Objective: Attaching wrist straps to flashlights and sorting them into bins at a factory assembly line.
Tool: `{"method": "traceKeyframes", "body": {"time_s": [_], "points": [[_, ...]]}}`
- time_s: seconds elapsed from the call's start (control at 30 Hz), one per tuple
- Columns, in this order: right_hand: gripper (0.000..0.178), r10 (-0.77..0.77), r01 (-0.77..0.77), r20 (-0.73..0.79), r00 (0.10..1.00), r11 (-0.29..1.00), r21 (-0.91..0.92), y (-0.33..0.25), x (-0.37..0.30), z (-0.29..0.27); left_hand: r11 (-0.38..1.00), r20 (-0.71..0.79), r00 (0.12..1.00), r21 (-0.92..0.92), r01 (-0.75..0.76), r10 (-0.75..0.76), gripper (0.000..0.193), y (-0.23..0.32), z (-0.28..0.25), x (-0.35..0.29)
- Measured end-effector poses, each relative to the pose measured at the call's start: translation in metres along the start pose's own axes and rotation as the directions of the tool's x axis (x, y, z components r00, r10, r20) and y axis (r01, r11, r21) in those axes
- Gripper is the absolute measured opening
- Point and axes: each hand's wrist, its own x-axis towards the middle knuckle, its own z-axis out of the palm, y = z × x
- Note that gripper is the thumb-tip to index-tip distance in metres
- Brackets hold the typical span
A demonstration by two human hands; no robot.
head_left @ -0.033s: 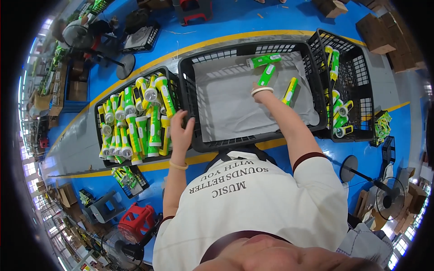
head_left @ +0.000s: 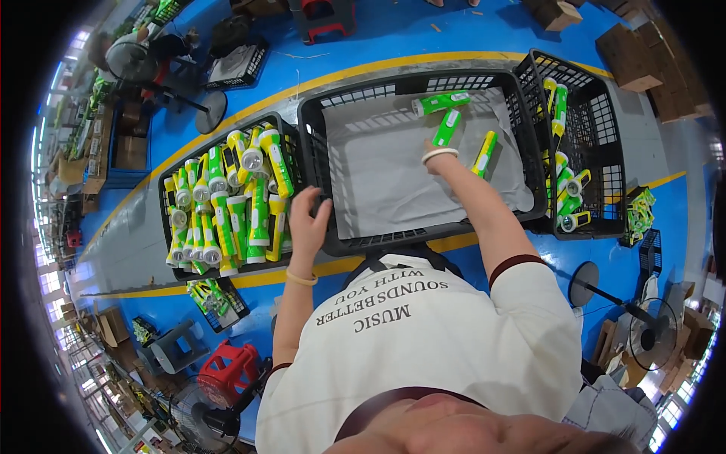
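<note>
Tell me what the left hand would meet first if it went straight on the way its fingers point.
The left hand would probably meet the left rim of the middle black crate first, though its height is unclear and it may pass above.

The right hand point(head_left: 439, 160) hides the near end of a green flashlight point(head_left: 448, 125) just beyond its fingers, the grip unclear; far beyond the fingers of the left hand point(head_left: 308, 231), the upper edge crops a red-and-grey stool point(head_left: 324, 21).
</note>
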Motion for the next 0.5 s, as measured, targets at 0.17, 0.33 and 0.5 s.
{"method": "traceKeyframes", "body": {"time_s": [0.17,0.33,0.5], "points": [[0.017,-0.48,0.495,-0.158,0.863,0.866,0.071,-0.007,-0.068,-0.042,0.989,0.149,0.98,-0.053,0.141,-0.131,0.033,0.009,0.015,-0.022],[0.012,-0.695,-0.101,-0.057,0.717,-0.184,0.978,-0.04,-0.194,-0.112,0.917,0.141,0.926,0.155,-0.369,0.349,0.06,0.056,0.026,-0.004],[0.011,-0.669,-0.097,-0.257,0.698,-0.443,0.891,-0.078,-0.253,-0.141,0.869,0.377,0.891,-0.492,-0.04,0.254,0.055,0.078,0.037,-0.007]]}}
